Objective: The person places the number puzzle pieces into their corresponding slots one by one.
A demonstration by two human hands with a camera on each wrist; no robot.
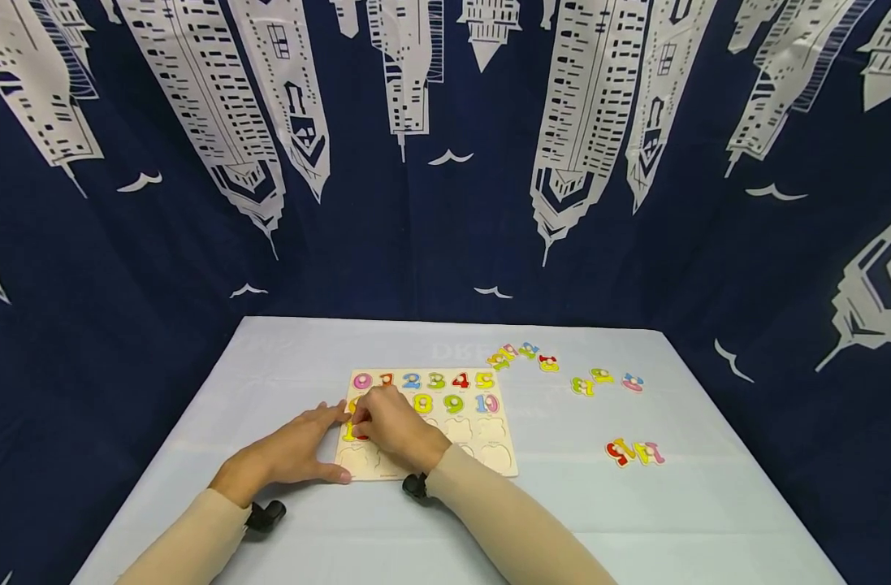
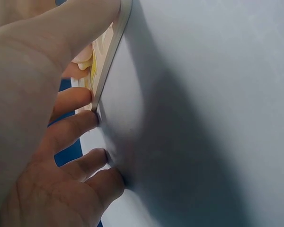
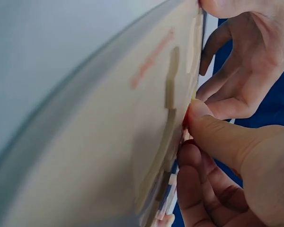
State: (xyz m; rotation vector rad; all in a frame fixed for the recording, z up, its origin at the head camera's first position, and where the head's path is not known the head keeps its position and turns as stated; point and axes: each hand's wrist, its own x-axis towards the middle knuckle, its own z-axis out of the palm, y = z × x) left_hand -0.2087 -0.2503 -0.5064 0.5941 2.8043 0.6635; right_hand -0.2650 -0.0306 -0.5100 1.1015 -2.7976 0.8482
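A wooden number puzzle board (image 1: 499, 439) lies on the table, its top two rows filled with coloured number pieces. My left hand (image 1: 299, 447) is at the board's left side, thumb near the lower corner and fingers along the edge; in the left wrist view its fingers (image 2: 73, 127) are spread. Over the left end of the third row, my right hand (image 1: 394, 422) pinches a yellow-and-red number piece (image 1: 348, 432) between thumb and fingers. In the right wrist view only a red sliver of this piece (image 3: 185, 119) shows; the fingers cover the rest.
Loose number pieces lie right of the board: several near the back (image 1: 529, 350), a few farther right (image 1: 582, 387), and others nearer the front (image 1: 635, 452). Empty recesses (image 1: 495, 457) show in the board's lower rows. A dark blue printed cloth (image 1: 416, 244) hangs behind the white table (image 1: 562, 512).
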